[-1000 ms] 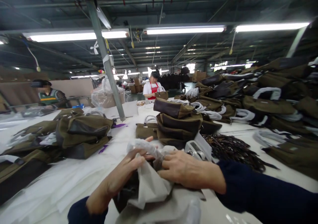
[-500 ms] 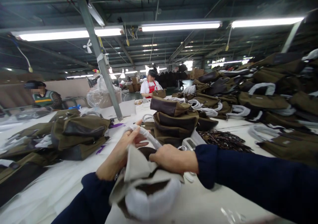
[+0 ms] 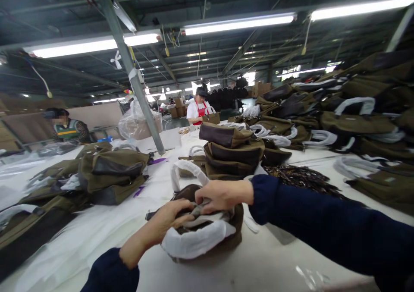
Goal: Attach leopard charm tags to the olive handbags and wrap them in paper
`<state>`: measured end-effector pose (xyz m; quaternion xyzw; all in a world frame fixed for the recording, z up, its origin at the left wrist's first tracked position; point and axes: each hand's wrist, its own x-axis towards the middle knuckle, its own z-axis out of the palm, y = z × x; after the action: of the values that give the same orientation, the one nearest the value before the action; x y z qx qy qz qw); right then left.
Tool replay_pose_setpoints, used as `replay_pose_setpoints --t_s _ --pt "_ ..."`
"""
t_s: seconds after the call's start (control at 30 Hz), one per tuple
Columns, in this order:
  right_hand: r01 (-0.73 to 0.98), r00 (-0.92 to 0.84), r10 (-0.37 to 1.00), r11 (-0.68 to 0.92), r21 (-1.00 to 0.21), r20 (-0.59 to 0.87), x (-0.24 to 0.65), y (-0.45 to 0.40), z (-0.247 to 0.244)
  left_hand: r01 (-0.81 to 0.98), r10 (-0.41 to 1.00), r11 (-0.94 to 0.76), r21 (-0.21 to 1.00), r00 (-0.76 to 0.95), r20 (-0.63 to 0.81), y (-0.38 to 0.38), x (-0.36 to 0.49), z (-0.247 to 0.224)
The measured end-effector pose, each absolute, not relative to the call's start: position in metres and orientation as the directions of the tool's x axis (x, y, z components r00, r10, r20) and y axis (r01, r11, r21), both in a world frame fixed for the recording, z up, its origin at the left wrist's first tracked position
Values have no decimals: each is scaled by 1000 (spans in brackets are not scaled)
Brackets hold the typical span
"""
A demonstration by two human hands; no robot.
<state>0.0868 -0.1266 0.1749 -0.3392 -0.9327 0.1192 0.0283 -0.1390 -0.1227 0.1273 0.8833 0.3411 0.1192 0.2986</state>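
A brown and olive bag (image 3: 237,227) stands on the white table in front of me, its top open. One white-wrapped handle (image 3: 198,241) droops over the near side; the other (image 3: 187,167) stands up at the far side. My left hand (image 3: 170,218) is at the left of the opening, fingers closed on the pale lining. From the right, my right hand (image 3: 218,195) reaches over the opening, its fingers bent round the grey-beige lining (image 3: 210,218). Some fingertips are hidden in the cloth.
Olive bags are stacked just beyond (image 3: 233,154), at the left (image 3: 113,171) and in a large heap at the right (image 3: 349,124). Dark strap-like pieces (image 3: 300,177) lie right of the stack. A metal post (image 3: 142,98) rises from the table. Two people work farther back.
The lining, raised before, is now down inside the bag's opening. My left hand has left the far handle and moved down to the lining. My right hand has moved slightly over the opening.
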Motion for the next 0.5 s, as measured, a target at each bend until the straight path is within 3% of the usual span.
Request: replay_pose_setpoints --t_s 0.07,0.17,0.27,0.3,0.37,0.43,0.5 --pt "605 -756 643 758 -245 121 109 -137 190 529 660 -593 606 751 -10 -121 -142 129" --pt "747 -555 763 632 -207 332 147 -155 190 560 636 -610 561 768 -75 -121 -142 145" --pt "860 -396 877 457 -224 272 174 -167 164 545 645 -622 562 764 -28 -123 -128 165" --pt "864 -363 905 416 -285 220 178 -169 153 514 637 -632 580 771 11 -124 -119 170" --pt "802 -294 952 296 -519 89 179 -169 131 430 580 -682 592 811 80 -126 -96 176" --pt "628 -252 967 149 -764 -19 176 -168 115 372 515 -741 559 849 117 -127 -75 173" --pt "429 -248 966 48 -902 -67 172 -167 105 350 479 -780 518 867 136 -128 -62 163"
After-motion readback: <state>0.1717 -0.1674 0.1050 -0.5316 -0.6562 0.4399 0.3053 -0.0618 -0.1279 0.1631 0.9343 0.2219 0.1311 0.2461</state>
